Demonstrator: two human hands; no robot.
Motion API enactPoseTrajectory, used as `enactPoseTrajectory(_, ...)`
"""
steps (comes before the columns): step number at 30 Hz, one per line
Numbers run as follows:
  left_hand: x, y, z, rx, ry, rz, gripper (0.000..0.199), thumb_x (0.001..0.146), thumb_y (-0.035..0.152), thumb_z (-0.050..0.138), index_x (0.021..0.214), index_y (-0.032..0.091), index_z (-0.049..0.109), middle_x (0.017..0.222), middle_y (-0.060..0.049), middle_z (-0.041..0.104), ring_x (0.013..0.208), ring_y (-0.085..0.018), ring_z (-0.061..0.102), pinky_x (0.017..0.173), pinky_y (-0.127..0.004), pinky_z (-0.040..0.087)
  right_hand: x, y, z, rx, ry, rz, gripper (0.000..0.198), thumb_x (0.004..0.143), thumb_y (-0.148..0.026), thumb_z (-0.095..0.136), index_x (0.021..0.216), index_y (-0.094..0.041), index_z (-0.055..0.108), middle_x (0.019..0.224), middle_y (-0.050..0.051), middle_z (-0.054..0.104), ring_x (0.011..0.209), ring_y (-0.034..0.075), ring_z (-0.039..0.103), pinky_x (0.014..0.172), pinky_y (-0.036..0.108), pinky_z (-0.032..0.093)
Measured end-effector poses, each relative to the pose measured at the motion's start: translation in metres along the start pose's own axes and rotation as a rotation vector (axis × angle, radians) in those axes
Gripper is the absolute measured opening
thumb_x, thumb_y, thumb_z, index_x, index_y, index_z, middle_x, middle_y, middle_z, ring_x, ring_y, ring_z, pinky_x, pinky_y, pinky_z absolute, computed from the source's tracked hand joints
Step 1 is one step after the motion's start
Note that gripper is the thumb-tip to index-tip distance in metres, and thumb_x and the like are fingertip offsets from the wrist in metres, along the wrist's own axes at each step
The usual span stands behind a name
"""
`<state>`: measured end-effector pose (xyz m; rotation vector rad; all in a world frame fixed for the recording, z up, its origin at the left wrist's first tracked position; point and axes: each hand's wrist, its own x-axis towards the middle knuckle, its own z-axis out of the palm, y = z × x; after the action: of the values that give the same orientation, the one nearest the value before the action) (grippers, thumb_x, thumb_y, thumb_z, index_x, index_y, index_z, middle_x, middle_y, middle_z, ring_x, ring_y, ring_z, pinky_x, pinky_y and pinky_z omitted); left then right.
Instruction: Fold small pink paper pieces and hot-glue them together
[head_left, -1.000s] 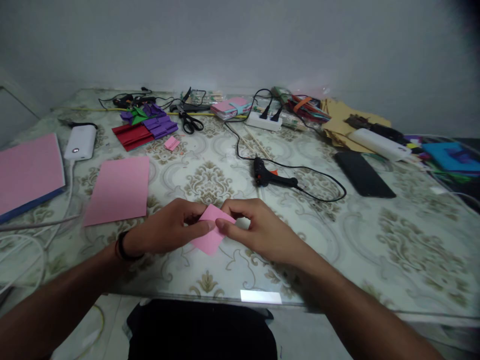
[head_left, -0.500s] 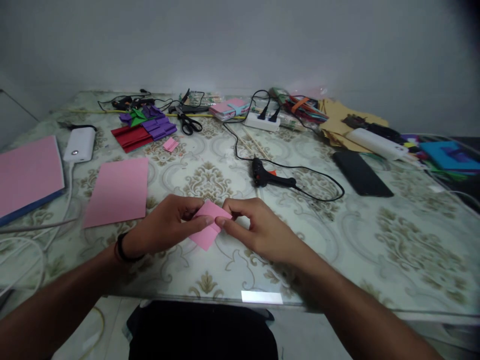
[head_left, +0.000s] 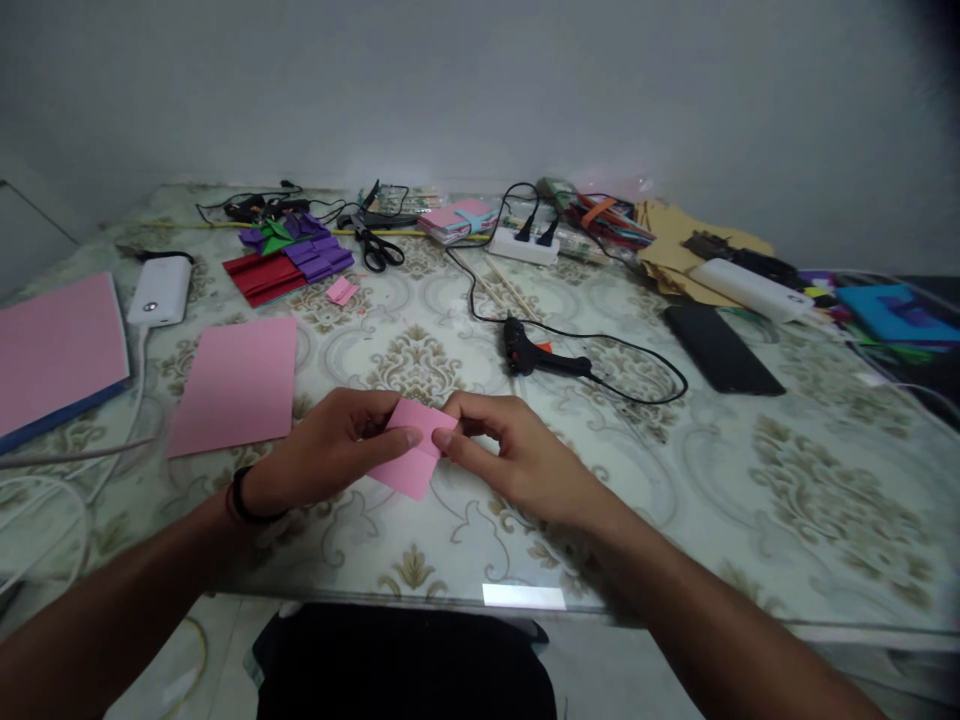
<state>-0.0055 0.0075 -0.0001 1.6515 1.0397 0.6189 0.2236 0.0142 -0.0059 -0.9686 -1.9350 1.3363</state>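
Note:
Between my two hands is a small piece of pink paper (head_left: 409,472), with a faint crease across it. My left hand (head_left: 341,445) pinches its left side, thumb on top. On the opposite side my right hand (head_left: 510,450) grips the paper between thumb and fingers; the fingers underneath are partly hidden. A larger pink sheet (head_left: 236,385) lies flat to the left of my left hand. Beyond my right hand a black hot glue gun (head_left: 544,355) rests on its side, its cord looping to the right.
Black-handled scissors (head_left: 379,250), folded purple paper (head_left: 322,257) and red paper (head_left: 262,275) lie further back. A white power strip (head_left: 525,245) stands near the wall. To the right is a black phone (head_left: 724,350); to the left, a white power bank (head_left: 161,290) with a cable.
The pink paper has turned in my fingers, from a diamond-like angle to a squarer one. Both hands keep their pinch and have barely shifted.

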Motion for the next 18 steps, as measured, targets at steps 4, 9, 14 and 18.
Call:
enactPoseTrajectory(4,0.0019,0.0001,0.0016,0.025,-0.006,-0.01,0.033,0.095,0.042,0.065,0.075,0.015,0.062,0.067,0.004,0.05,0.061,-0.011,0.044,0.052,-0.022,0.032,0.0001,0.0029,0.0014,-0.002,0.017,-0.027,0.021,0.096,-0.034,0.07,0.083,-0.018,0.065,0.074,-0.001,0.062,0.069,0.014,0.054,0.064,0.026,0.041)
enactPoseTrajectory(9,0.0026,0.0043,0.0017,0.151,-0.027,-0.035,0.027,0.092,0.036,0.066,0.074,0.015,0.063,0.066,0.004,0.052,0.063,-0.011,0.046,0.056,-0.023,0.033,-0.0001,0.0039,0.0044,-0.014,0.026,-0.029,0.024,0.097,-0.034,0.068,0.08,-0.018,0.065,0.072,-0.002,0.06,0.068,0.013,0.052,0.062,0.025,0.039)
enactPoseTrajectory(14,0.0024,0.0036,0.0024,0.115,0.035,-0.034,0.028,0.093,0.04,0.066,0.082,0.014,0.069,0.073,0.001,0.06,0.068,-0.013,0.052,0.059,-0.024,0.039,-0.0001,0.0037,0.0034,-0.011,0.057,-0.001,0.027,0.097,-0.038,0.069,0.08,-0.018,0.063,0.072,-0.002,0.06,0.068,0.012,0.052,0.063,0.025,0.04)
enactPoseTrajectory(18,0.0017,0.0021,0.0027,0.08,0.037,-0.024,0.028,0.093,0.041,0.068,0.087,0.014,0.072,0.078,-0.001,0.066,0.072,-0.015,0.057,0.062,-0.025,0.043,0.0001,0.0032,0.0022,-0.055,0.084,-0.032,0.03,0.099,-0.038,0.067,0.077,-0.019,0.06,0.069,-0.003,0.057,0.066,0.012,0.05,0.061,0.026,0.038)
